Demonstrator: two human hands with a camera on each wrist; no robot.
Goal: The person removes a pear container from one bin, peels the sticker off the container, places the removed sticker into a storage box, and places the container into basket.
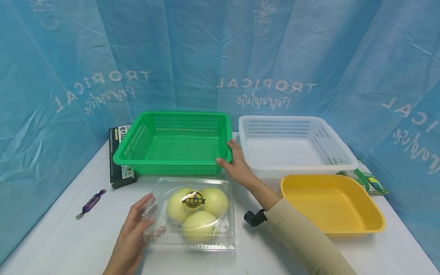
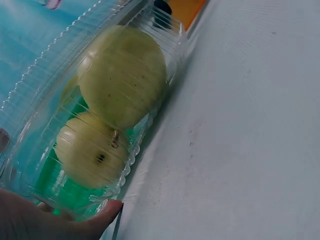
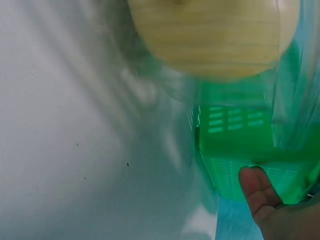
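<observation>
In the head view a clear plastic fruit box [image 1: 227, 233] holds three round yellow-green fruits [image 1: 197, 225] that look like pears or apples, under a dark label [image 1: 193, 199]. My left hand [image 1: 130, 233] is at the box's left side with its fingers spread. In the left wrist view its thumb [image 2: 107, 212] touches the box's lower edge. My right hand [image 1: 238, 164] reaches past the box to the front right corner of the green basket [image 1: 178, 168]. Its thumb and fingers are at the basket's rim, fairly straight. The right wrist view shows the thumb [image 3: 260, 192] against the basket wall.
A white basket [image 1: 302, 168] stands right of the green one, with a yellow basin [image 1: 333, 233] before it. A green packet [image 1: 372, 181] lies partly behind them. At left are a black box [image 1: 120, 172] and a purple-wrapped candy [image 1: 92, 202]. Blue curtains [image 1: 199, 57] close the back and sides.
</observation>
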